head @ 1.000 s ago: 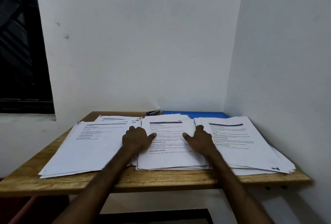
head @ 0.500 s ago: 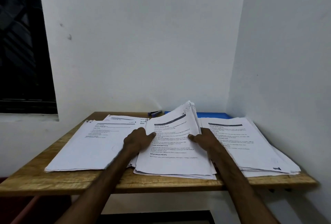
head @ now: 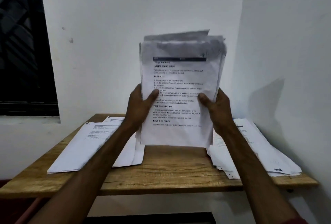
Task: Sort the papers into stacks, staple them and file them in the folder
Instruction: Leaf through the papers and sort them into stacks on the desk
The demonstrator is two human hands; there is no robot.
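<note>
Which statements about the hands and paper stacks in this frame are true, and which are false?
1. The left hand and right hand hold one printed paper stack upright. True.
2. Its front sheet is blank. False: it carries printed headings and text.
3. A left stack and a right stack lie on the wooden table. True.
4. The right hand rests flat on the right stack. False: it grips the held stack's right edge.

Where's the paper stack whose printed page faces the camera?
Head view, centre: the stack is upright over the table, left hand and right hand gripping its sides, between the left pile and right pile.
</note>
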